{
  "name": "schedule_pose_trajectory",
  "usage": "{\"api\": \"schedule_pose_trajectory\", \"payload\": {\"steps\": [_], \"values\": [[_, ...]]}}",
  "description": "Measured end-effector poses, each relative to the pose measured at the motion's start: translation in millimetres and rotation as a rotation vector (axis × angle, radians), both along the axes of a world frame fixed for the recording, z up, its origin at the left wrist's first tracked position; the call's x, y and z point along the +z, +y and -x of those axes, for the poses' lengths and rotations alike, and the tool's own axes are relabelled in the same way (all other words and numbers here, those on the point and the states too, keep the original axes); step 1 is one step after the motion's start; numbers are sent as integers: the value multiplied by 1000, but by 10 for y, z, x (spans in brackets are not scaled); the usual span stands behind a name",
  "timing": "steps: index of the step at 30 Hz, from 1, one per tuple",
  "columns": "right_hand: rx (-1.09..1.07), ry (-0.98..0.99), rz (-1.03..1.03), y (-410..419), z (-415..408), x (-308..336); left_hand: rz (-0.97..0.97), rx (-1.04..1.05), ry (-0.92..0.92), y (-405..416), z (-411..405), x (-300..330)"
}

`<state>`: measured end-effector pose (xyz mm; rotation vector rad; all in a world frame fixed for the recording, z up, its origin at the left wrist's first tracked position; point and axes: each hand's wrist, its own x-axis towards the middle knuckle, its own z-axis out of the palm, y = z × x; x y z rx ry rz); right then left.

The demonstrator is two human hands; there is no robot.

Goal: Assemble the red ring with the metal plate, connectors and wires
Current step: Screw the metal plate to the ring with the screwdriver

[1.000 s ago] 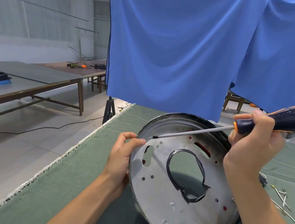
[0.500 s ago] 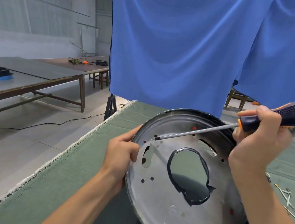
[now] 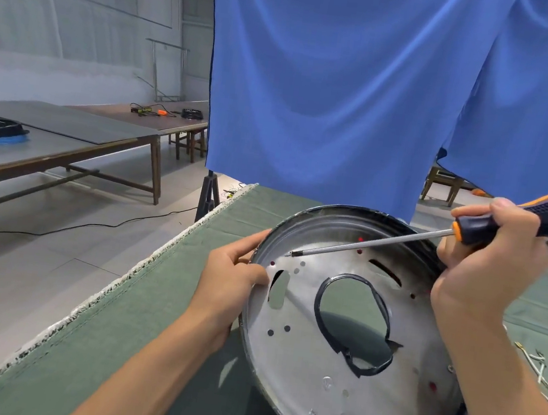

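Observation:
A round metal plate (image 3: 330, 380) with a large black-edged centre opening and several small holes is tilted up off the green table. Red shows through a few of its holes; the red ring itself is hidden behind it. My left hand (image 3: 229, 281) grips the plate's left rim, thumb on the inner face. My right hand (image 3: 486, 268) holds a screwdriver (image 3: 470, 231) with a black and orange handle. Its long shaft crosses the plate's upper part, and the tip (image 3: 289, 253) sits just above a small hole near the left rim.
The green cloth-covered table (image 3: 149, 312) ends at a frayed left edge above the floor. Loose wires with connectors (image 3: 538, 364) lie at the right. A blue curtain (image 3: 348, 95) hangs behind. Wooden tables (image 3: 67, 133) stand at the far left.
The plate has tilted and shifted slightly under my left hand's regrip. The screwdriver tip stays near the plate's upper left holes.

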<state>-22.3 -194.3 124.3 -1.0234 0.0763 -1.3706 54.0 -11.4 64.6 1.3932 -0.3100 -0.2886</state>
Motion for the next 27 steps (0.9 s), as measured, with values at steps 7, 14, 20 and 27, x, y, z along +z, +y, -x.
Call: {"api": "schedule_pose_trajectory", "payload": {"steps": [7, 14, 20, 27], "values": [[-53, 20, 37, -6, -44, -67, -213, -11, 148, 28, -76, -75], [-41, 24, 48, -21, -57, -78, -289, -127, 201, 88, -94, -65], [-6, 37, 51, -1, -44, -36, -296, -93, 47, 60, -41, -25], [2, 28, 17, -14, -7, 2, -322, -52, -130, 26, 55, 29]]}}
